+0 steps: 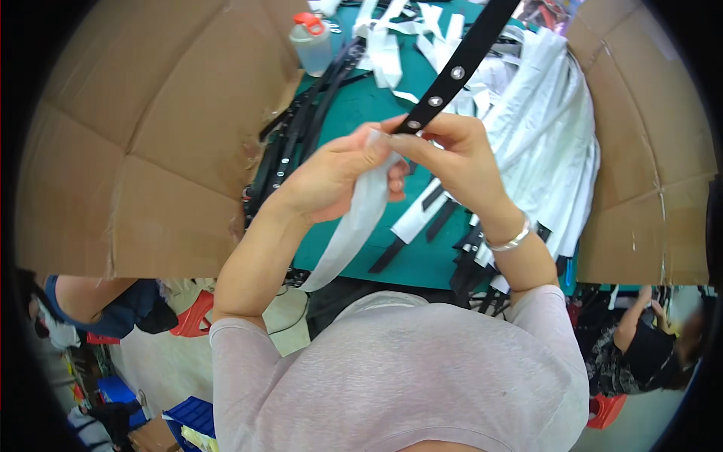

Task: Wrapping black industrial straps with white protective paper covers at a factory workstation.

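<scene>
A black belt (465,66) with round metal eyelets runs from my hands up past the top of the view. White wrapping (352,226), soft and thin, hangs below my hands toward the table's near edge. My left hand (343,172) is closed round the white wrapping, thumb near where it meets the belt. Thumb and fingers of my right hand (461,154) pinch the belt at that same spot. Fingers partly hide the joint, so I cannot tell how far the wrapping covers the belt.
White-wrapped belts (538,124) lie heaped on the green table (343,120) at right; bare black belts (305,124) lie at left. A cup with a red lid (310,47) stands at the back left. Cardboard walls (162,143) flank both sides. People sit beyond them.
</scene>
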A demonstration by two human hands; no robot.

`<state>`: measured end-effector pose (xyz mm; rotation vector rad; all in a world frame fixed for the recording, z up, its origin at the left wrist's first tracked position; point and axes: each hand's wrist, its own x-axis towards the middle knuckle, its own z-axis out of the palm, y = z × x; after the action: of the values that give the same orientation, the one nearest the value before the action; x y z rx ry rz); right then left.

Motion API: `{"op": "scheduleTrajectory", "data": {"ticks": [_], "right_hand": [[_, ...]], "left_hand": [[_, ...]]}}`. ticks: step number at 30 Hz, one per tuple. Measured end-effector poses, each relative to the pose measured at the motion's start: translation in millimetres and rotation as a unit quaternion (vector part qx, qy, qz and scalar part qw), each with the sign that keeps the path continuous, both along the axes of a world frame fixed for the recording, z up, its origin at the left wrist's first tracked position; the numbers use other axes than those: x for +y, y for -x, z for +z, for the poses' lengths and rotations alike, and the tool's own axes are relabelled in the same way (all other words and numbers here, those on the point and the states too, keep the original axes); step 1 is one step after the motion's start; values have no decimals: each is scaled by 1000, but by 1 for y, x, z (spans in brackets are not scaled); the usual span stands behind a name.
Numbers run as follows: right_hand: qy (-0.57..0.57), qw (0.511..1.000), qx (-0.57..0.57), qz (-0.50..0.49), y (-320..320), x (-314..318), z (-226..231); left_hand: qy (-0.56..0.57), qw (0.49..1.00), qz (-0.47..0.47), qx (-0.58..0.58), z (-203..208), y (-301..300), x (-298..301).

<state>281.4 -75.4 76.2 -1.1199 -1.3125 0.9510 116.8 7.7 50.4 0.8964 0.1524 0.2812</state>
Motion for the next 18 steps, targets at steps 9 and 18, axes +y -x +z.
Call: {"op": "scheduleTrajectory", "data": {"ticks": [9, 18], "right_hand": [[13, 977, -29, -211, -170, 30, 20], [61, 936, 122, -326, -340, 96, 88]], "left_hand": [[-169, 946, -146, 234, -107, 63, -26], [-122, 972, -136, 151, -110, -13, 48]]}}
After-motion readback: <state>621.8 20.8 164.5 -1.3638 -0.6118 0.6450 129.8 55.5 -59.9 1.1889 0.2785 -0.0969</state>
